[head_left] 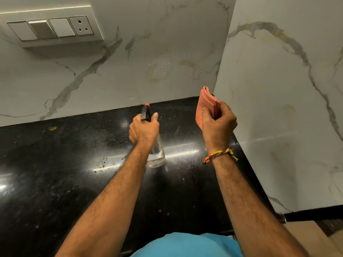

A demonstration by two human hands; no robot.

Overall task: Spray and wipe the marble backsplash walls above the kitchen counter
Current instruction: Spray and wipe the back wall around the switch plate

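Two hands up: left hand grips the spray bottle above the counter's back edge, right hand clutches the folded cloth near the corner.

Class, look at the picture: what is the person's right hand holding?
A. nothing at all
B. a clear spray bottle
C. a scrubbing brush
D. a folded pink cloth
D: the right hand grips a folded pink cloth held upright near the corner of the walls, while the left hand holds the spray bottle.
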